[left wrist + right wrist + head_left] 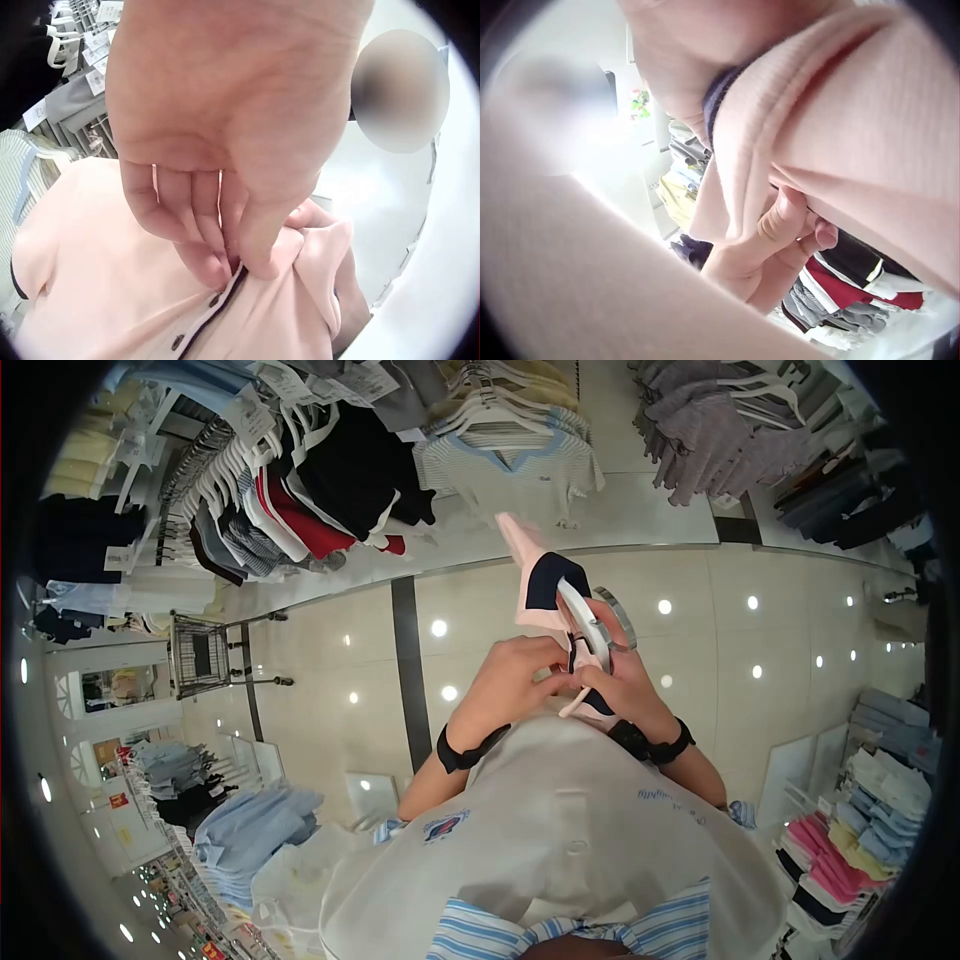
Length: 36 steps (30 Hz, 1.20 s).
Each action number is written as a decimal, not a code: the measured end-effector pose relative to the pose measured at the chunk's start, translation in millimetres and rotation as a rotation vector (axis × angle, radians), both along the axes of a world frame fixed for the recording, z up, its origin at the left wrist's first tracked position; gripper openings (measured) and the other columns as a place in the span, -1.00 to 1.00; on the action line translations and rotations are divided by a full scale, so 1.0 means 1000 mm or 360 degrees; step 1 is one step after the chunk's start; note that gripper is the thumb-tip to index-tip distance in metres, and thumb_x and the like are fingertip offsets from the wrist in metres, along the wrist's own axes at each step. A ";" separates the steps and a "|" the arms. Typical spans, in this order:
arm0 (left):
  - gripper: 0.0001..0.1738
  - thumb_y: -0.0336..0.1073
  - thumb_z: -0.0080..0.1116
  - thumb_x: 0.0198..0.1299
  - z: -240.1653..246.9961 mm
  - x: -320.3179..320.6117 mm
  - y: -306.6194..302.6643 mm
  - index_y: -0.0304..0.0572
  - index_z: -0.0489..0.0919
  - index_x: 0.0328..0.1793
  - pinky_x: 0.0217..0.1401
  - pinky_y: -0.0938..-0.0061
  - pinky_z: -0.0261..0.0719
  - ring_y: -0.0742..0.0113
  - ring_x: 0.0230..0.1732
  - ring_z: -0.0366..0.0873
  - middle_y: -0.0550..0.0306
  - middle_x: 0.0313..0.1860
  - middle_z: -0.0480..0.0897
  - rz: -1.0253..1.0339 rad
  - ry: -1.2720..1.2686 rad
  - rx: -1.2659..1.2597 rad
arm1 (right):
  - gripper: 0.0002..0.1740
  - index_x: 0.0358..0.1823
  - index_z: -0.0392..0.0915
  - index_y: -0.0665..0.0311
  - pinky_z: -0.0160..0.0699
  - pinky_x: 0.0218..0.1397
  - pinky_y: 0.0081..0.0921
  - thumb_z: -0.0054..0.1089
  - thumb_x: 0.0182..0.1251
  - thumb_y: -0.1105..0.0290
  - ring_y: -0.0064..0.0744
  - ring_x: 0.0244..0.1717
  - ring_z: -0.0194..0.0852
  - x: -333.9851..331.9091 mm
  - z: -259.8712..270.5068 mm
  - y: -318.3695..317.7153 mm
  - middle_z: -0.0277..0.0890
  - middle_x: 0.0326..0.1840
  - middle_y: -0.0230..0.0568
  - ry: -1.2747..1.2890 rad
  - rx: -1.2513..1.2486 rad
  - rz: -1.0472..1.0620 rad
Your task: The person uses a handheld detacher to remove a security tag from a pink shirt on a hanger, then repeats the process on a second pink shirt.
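A pale pink shirt [541,610] with navy parts is in front of the person's chest, together with a white hanger [584,618]. My left hand [513,682] pinches the shirt's front opening between thumb and fingertips. Close up in the left wrist view, the dark-edged button placket [214,304] runs down from those fingers, with dark buttons along it. On the other side, my right hand [632,682] grips the shirt and hanger, thumb toward the left hand. Pink cloth [742,150] covers part of the right hand in the right wrist view.
Striped tops [510,465] and dark and red garments [320,490] hang on racks ahead. A shopping cart [200,655] stands on the tiled floor to the left. Folded clothes [830,855] are stacked at the lower right, and blue shirts [255,835] hang at the lower left.
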<state>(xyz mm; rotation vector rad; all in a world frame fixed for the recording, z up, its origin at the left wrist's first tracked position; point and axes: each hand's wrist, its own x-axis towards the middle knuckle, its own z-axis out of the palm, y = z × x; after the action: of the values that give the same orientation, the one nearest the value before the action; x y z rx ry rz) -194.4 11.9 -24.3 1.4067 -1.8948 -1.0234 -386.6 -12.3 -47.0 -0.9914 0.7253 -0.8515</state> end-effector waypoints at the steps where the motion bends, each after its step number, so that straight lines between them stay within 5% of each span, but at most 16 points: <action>1: -0.77 -0.28 0.51 0.09 0.002 -0.006 0.003 -0.23 0.72 -0.21 -0.17 0.23 0.63 -0.04 -0.26 0.68 0.00 -0.28 0.74 0.0012 -0.0007 0.0003 | -0.19 0.55 0.21 0.25 0.49 0.20 -0.54 0.10 0.19 0.66 -0.55 0.14 0.37 -0.009 0.005 0.002 0.37 0.23 -0.31 -0.0007 0.0003 0.0012; 9: -0.83 -0.40 0.45 0.07 0.002 -0.021 0.018 -0.29 0.67 -0.27 -0.21 0.22 0.59 -0.02 -0.32 0.65 0.03 -0.36 0.71 0.0034 0.0057 -0.0097 | -0.17 0.55 0.22 0.26 0.38 0.37 -0.48 0.17 0.17 0.63 -0.47 0.26 0.33 -0.027 0.009 0.007 0.36 0.28 -0.28 -0.0003 0.0038 0.0151; 15: -0.86 -0.35 0.39 -0.01 -0.008 -0.018 0.033 -0.18 0.69 -0.31 -0.26 0.27 0.57 0.07 -0.38 0.64 0.12 -0.39 0.71 0.0303 -0.0059 -0.0219 | -0.22 0.52 0.24 0.31 0.42 0.18 -0.54 0.13 0.19 0.59 -0.59 0.02 0.38 -0.007 0.014 0.011 0.36 0.01 -0.38 0.0085 0.0095 0.0161; 21: -0.84 -0.33 0.43 -0.07 -0.019 0.020 0.033 -0.13 0.71 -0.32 -0.28 0.29 0.55 0.11 -0.46 0.59 0.21 -0.43 0.70 0.0381 -0.0073 -0.0520 | -0.15 0.60 0.17 0.37 0.39 0.39 -0.50 0.08 0.19 0.63 -0.49 0.25 0.40 0.030 0.015 0.012 0.40 0.39 -0.19 0.0221 0.0077 0.0095; 23: -0.82 -0.33 0.44 -0.08 -0.018 0.042 0.040 -0.12 0.71 -0.31 -0.28 0.29 0.55 0.12 -0.46 0.59 0.21 -0.42 0.70 0.0454 -0.0104 -0.0523 | -0.10 0.66 0.11 0.35 0.34 0.52 -0.44 0.05 0.19 0.66 -0.43 0.40 0.36 0.055 0.016 0.011 0.26 0.62 -0.12 0.0227 0.0099 0.0154; 28: -0.79 -0.32 0.46 -0.10 -0.023 0.120 0.052 -0.09 0.72 -0.29 -0.27 0.30 0.54 0.15 -0.45 0.60 0.24 -0.39 0.71 0.0612 -0.0181 -0.0650 | -0.16 0.61 0.16 0.31 0.39 0.49 -0.41 0.06 0.22 0.66 -0.41 0.43 0.35 0.144 0.021 0.027 0.19 0.69 -0.13 0.0177 0.0125 0.0132; 31: -0.77 -0.31 0.46 -0.11 -0.027 0.170 0.061 -0.07 0.72 -0.26 -0.28 0.30 0.53 0.16 -0.44 0.60 0.25 -0.38 0.70 0.0743 -0.0102 -0.0800 | -0.20 0.58 0.19 0.27 0.50 0.33 -0.48 0.07 0.23 0.66 -0.47 0.27 0.45 0.196 0.017 0.037 0.35 0.52 -0.16 0.0215 0.0118 0.0057; 34: -0.76 -0.31 0.46 -0.11 -0.032 0.216 0.067 -0.06 0.71 -0.26 -0.28 0.30 0.53 0.17 -0.42 0.60 0.25 -0.39 0.68 0.0691 -0.0024 -0.0824 | -0.21 0.56 0.20 0.25 0.55 0.10 -0.56 0.06 0.24 0.66 -0.58 0.01 0.46 0.247 0.026 0.047 0.45 0.06 -0.34 0.0254 0.0048 -0.0004; 36: -0.77 -0.31 0.46 -0.10 -0.036 0.241 0.071 -0.08 0.69 -0.26 -0.27 0.30 0.54 0.17 -0.41 0.61 0.24 -0.40 0.66 0.0621 0.0027 -0.0746 | -0.21 0.56 0.21 0.25 0.55 0.10 -0.55 0.05 0.24 0.66 -0.58 0.00 0.47 0.274 0.029 0.054 0.45 0.07 -0.34 0.0272 0.0051 -0.0008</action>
<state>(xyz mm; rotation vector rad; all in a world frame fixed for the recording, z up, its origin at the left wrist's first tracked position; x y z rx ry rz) 46.9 83.2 -60.3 1.3942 -1.6166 -0.3715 -112.9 41.9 -18.3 -1.0423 0.8845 -0.7634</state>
